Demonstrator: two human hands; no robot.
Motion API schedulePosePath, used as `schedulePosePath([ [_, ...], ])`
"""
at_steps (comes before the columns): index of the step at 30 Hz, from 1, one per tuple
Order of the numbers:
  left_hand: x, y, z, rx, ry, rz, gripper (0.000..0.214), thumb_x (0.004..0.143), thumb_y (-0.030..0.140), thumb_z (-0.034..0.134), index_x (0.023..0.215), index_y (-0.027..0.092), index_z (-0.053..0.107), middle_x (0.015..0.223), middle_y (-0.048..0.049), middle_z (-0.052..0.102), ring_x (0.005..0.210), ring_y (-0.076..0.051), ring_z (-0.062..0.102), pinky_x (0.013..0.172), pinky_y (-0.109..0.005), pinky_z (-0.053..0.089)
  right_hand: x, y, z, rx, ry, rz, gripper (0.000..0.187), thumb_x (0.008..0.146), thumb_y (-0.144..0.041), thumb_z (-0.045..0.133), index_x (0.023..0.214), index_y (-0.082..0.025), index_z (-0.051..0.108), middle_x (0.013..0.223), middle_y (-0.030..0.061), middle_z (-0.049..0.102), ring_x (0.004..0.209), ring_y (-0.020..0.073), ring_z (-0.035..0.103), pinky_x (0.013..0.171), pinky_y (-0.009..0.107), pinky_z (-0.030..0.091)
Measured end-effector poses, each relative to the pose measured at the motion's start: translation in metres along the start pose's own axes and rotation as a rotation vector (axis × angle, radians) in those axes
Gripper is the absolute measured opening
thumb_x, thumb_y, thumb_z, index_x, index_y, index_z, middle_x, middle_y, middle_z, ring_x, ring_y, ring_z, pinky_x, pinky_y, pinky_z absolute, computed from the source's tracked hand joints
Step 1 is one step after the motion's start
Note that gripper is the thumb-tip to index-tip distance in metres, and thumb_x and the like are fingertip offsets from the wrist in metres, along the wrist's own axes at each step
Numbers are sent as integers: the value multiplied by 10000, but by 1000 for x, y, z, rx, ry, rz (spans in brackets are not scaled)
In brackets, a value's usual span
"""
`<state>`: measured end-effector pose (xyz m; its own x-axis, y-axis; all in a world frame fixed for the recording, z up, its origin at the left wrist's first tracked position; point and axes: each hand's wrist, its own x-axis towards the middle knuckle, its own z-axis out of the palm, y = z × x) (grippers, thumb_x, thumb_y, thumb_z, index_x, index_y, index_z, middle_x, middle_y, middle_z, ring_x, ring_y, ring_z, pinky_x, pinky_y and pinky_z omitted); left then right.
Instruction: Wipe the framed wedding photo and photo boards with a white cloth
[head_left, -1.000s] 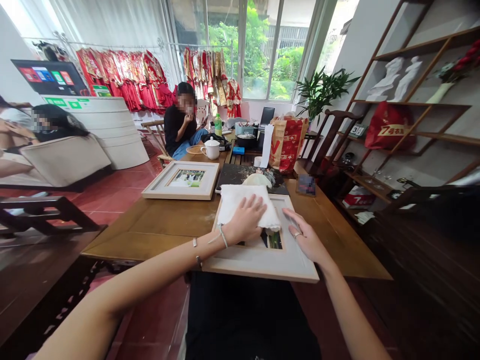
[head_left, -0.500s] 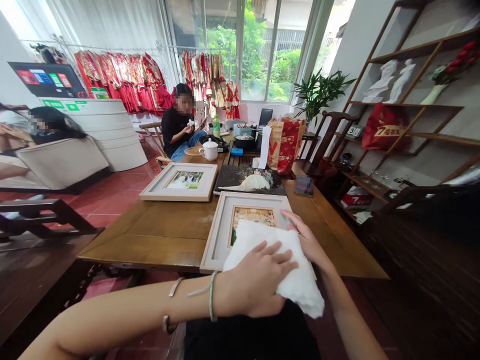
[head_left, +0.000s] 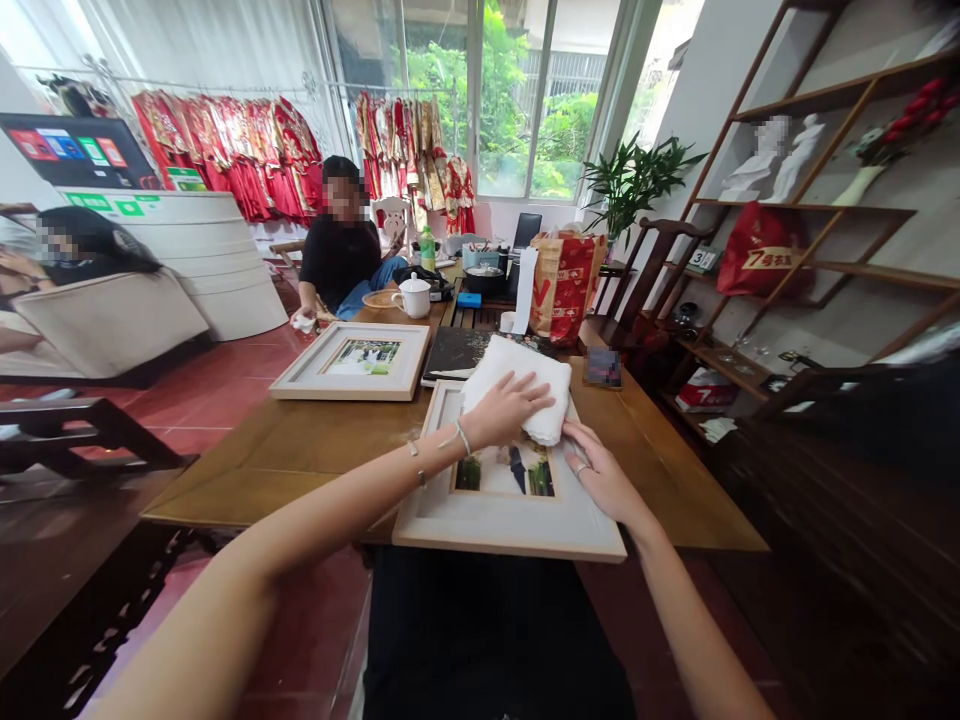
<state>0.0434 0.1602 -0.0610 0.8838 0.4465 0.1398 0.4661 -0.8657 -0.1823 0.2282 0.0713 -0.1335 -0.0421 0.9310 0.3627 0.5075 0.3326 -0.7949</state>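
My left hand (head_left: 511, 405) lies with spread fingers on top of a folded white cloth (head_left: 517, 362). The cloth covers the upper part of a pale wooden picture frame (head_left: 510, 540) near the table's front edge. Under the cloth's lower edge, part of the photo (head_left: 514, 472) shows. My right hand (head_left: 600, 475), with a ring on one finger, holds the frame's right side, close to the cloth's corner. A second framed photo (head_left: 352, 362) lies farther left. Behind the cloth is a dark picture panel (head_left: 457, 345), partly covered.
Farther back on the wooden table (head_left: 285, 470) stand a white lidded cup (head_left: 413, 298) and a red paper bag (head_left: 566, 285). A phone-like object (head_left: 603, 367) lies at right. A seated person (head_left: 341, 245) leans beyond the table. Shelves (head_left: 817, 210) stand at right.
My left hand has moved the cloth away from me, from the frame's lower right to its upper part. The photo's lower half now shows. The seated person has lowered an arm.
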Motion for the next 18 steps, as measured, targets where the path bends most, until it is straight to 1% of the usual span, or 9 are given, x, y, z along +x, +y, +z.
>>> schedulePosePath([
  [3, 10, -10, 2, -83, -52, 79, 702, 711, 75, 516, 1389, 167, 359, 1500, -49, 306, 1401, -249, 175, 1104, -463, 206, 0, 1, 1, 2, 2, 9, 456, 799, -195, 467, 1246, -246, 547, 1383, 77, 468, 1338, 247, 369, 1142, 444, 235],
  [5, 11, -11, 0, -129, -76, 93, 693, 714, 98, 500, 1390, 155, 360, 1495, -46, 318, 1405, -234, 165, 1115, -455, 182, -1, 2, 1, 10, 2, 11, 465, 797, -187, 465, 1252, -250, 542, 1382, 72, 467, 1339, 244, 366, 1143, 442, 231],
  [8, 3, -5, -4, -151, -97, 64, 657, 722, 100, 469, 1373, 145, 388, 1482, -42, 344, 1404, -233, 164, 1115, -459, 178, -2, 2, 2, 31, 13, 2, 462, 802, -174, 451, 1243, -272, 548, 1370, 55, 477, 1329, 233, 379, 1144, 438, 229],
  [10, -8, 3, -7, -157, -109, 22, 635, 727, 106, 462, 1360, 127, 406, 1468, -61, 367, 1392, -251, 194, 1098, -461, 217, -2, 2, 3, 37, 18, -5, 448, 803, -168, 442, 1218, -279, 568, 1358, 47, 487, 1323, 228, 385, 1145, 442, 226],
  [12, -21, 16, -11, -170, -123, -34, 613, 733, 112, 458, 1344, 109, 422, 1444, -87, 400, 1362, -274, 258, 1063, -453, 281, -2, 2, 5, 38, 27, 1, 431, 802, -170, 440, 1192, -277, 588, 1351, 48, 492, 1328, 228, 376, 1146, 449, 222],
  [14, -36, 35, -18, -195, -138, -75, 580, 747, 126, 453, 1325, 94, 441, 1404, -115, 443, 1310, -292, 340, 1016, -441, 341, -2, 2, 6, 45, 39, 18, 432, 805, -183, 441, 1201, -280, 583, 1359, 49, 485, 1336, 230, 363, 1145, 453, 221],
  [18, -63, 85, -41, -285, -162, -86, 511, 791, 194, 449, 1284, 60, 468, 1246, -165, 564, 1181, -314, 474, 959, -442, 397, -3, 1, 8, 78, 29, 32, 454, 818, -227, 445, 1258, -275, 548, 1396, 61, 453, 1347, 236, 350, 1145, 449, 227],
])
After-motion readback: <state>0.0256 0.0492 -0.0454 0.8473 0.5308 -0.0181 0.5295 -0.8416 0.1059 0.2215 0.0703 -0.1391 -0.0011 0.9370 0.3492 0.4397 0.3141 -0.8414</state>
